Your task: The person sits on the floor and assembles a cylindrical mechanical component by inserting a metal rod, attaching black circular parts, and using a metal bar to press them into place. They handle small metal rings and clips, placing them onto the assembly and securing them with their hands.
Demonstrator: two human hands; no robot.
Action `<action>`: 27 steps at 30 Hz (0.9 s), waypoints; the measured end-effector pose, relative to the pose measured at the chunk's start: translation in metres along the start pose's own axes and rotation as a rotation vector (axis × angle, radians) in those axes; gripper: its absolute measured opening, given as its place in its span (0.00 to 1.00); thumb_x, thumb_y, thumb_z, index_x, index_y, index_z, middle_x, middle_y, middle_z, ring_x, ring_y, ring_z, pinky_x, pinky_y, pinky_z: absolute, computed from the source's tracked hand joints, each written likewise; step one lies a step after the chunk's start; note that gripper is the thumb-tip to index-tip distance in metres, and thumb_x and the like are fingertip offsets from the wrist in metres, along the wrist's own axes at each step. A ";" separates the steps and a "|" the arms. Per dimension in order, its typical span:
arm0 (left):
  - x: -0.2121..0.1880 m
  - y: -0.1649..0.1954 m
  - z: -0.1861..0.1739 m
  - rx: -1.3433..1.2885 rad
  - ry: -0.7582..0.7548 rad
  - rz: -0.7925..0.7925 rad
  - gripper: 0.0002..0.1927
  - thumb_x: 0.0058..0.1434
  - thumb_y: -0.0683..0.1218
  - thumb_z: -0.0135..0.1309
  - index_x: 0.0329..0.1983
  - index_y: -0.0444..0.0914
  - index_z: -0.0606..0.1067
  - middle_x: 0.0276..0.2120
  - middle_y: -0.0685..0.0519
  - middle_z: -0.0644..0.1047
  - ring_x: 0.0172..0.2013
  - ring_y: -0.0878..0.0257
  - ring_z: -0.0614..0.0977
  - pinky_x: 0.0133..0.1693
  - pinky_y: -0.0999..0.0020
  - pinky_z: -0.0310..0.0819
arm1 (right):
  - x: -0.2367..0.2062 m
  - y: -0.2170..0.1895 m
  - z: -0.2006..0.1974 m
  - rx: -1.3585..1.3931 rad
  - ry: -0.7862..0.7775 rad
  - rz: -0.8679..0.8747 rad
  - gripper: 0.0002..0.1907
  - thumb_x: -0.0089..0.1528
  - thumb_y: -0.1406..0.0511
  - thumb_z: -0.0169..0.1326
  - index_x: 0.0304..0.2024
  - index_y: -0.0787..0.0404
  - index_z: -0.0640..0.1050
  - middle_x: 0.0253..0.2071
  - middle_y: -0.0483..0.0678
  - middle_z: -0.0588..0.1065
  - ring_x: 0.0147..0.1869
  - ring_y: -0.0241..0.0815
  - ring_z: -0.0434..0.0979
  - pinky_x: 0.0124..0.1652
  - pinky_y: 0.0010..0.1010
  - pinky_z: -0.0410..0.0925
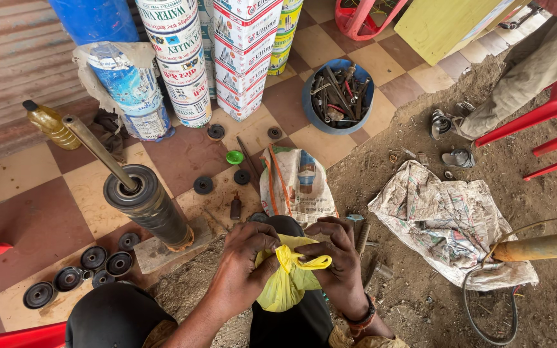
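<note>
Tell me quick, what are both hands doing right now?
Left hand: closed, pinching the neck of the yellow plastic bag.
Right hand: closed on the same bag's knot.

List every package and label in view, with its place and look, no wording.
Yellow plastic bag: held at its knot by both hands, bottom centre.
Printed sack: floor, centre, white with orange.
Labelled rolls: stacked top centre, white, blue print.
Blue drum: top left, torn label.
Crumpled newspaper: on dirt, right.

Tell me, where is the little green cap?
The green cap lies on the tiled floor, upper middle of the head view, just left of the printed sack.
</note>
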State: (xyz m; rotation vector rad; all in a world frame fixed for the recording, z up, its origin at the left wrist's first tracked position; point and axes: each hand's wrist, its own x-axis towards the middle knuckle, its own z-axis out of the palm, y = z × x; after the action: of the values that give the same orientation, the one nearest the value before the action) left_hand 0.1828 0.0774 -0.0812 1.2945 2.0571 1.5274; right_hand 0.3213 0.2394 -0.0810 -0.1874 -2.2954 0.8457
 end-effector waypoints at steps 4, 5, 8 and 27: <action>0.000 0.002 0.002 0.023 -0.006 0.022 0.11 0.52 0.41 0.66 0.39 0.37 0.80 0.45 0.51 0.78 0.51 0.53 0.77 0.53 0.56 0.66 | -0.001 -0.002 -0.002 -0.170 0.035 -0.084 0.15 0.49 0.70 0.66 0.39 0.53 0.82 0.50 0.44 0.74 0.61 0.51 0.70 0.55 0.41 0.66; 0.000 0.003 0.003 0.036 -0.004 0.041 0.12 0.52 0.41 0.67 0.39 0.37 0.80 0.45 0.50 0.78 0.51 0.53 0.77 0.53 0.56 0.66 | 0.000 -0.003 -0.003 -0.202 0.049 -0.117 0.15 0.49 0.70 0.66 0.38 0.54 0.81 0.49 0.44 0.74 0.60 0.51 0.70 0.55 0.42 0.66; -0.001 0.006 0.004 0.079 0.022 0.050 0.12 0.53 0.43 0.68 0.40 0.38 0.81 0.45 0.51 0.78 0.51 0.53 0.77 0.53 0.56 0.67 | 0.000 -0.006 -0.005 -0.244 0.049 -0.142 0.13 0.50 0.70 0.65 0.36 0.53 0.80 0.47 0.43 0.74 0.58 0.50 0.72 0.54 0.43 0.66; 0.001 0.011 -0.001 0.084 -0.053 -0.006 0.08 0.52 0.43 0.67 0.36 0.42 0.86 0.42 0.56 0.82 0.51 0.57 0.78 0.55 0.57 0.65 | 0.000 -0.010 -0.012 -0.082 0.021 -0.063 0.14 0.51 0.66 0.70 0.38 0.57 0.82 0.47 0.42 0.74 0.58 0.48 0.72 0.53 0.40 0.68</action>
State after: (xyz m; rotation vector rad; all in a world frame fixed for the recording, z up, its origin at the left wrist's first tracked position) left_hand 0.1874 0.0782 -0.0710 1.3433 2.1106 1.4020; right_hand 0.3301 0.2382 -0.0684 -0.1585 -2.3051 0.7156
